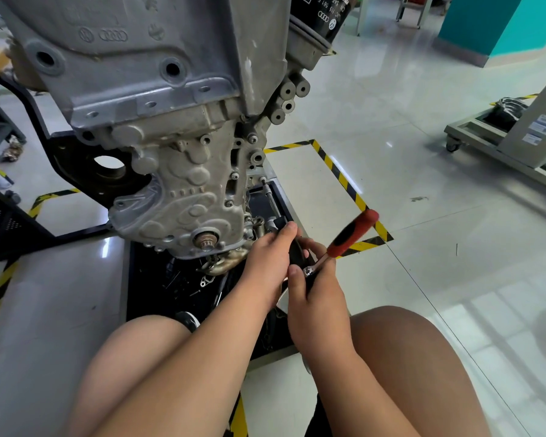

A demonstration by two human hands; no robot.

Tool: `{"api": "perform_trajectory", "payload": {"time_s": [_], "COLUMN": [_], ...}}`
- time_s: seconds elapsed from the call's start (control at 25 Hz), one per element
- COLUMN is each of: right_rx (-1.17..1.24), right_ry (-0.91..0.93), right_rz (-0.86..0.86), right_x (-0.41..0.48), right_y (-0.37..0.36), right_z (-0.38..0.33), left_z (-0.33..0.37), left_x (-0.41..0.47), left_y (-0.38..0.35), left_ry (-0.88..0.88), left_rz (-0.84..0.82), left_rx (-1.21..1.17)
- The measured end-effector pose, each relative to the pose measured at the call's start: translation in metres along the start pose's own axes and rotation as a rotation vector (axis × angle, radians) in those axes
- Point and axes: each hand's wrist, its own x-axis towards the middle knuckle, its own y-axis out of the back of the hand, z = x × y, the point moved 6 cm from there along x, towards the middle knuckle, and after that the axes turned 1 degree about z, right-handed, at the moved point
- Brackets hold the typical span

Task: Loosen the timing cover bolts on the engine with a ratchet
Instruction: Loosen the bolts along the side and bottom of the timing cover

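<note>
Engine (158, 89) on its stand, seen from above by a seated person whose bare knees (133, 357) fill the lower edge of the view. The timing cover (183, 197) faces the viewer, with a sprocket (205, 239) at its lower end and several bolts (235, 176) seated along its right margin. A slim extension bar (271, 200) runs from a bolt head at the cover's right edge down and to the right, ending in a black joint. The left hand (268, 257) grips that lower end, thumb laid up against the joint. The right hand (316, 298), just beside and touching the left, is curled about the chrome head of the ratchet (353, 233), thumb pressed next to the head; the red-and-black handle points up and to the right, free of both hands. A dark part between the hands hides whether the ratchet head is coupled to the bar. A black tray (152, 279) holding small loose parts lies on the floor (391, 121) under the engine, and both hands work above its right edge. Yellow-and-black tape (344, 181) frames the floor around the stand. An oil filter (322, 14) projects from the engine at the top. A wheeled cart (486, 143) stands well apart at the right.
</note>
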Motion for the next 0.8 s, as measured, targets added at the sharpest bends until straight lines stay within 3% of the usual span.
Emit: {"api": "perform_trajectory", "payload": {"time_s": [0.08, 0.2, 0.44, 0.56, 0.64, 0.72, 0.8], "right_rx": [-0.032, 0.12, 0.928, 1.178, 1.215, 1.105, 0.652], "right_ry": [0.052, 0.006, -0.613, -0.741, -0.769, -0.761, -0.564], "right_rz": [0.017, 0.035, -0.045, -0.133, -0.178, -0.134, -0.011], "right_x": [0.002, 0.001, 0.001, -0.001, -0.002, -0.003, 0.001], "right_y": [0.003, 0.005, -0.012, -0.022, -0.026, -0.025, -0.008], "right_z": [-0.003, 0.005, 0.02, 0.015, 0.014, 0.019, 0.022], "left_z": [0.001, 0.002, 0.01, 0.006, 0.006, 0.006, 0.006], "left_x": [0.002, 0.004, 0.002, -0.001, -0.002, -0.001, 0.0], "left_y": [0.0, 0.0, -0.003, -0.003, -0.002, -0.001, 0.0], "left_ry": [-0.013, -0.045, -0.043, 0.009, 0.015, -0.003, 0.002], "left_rz": [-0.015, -0.016, -0.062, -0.119, -0.134, -0.131, -0.118], "left_rx": [0.018, 0.056, 0.028, -0.012, -0.021, -0.021, -0.036]}}
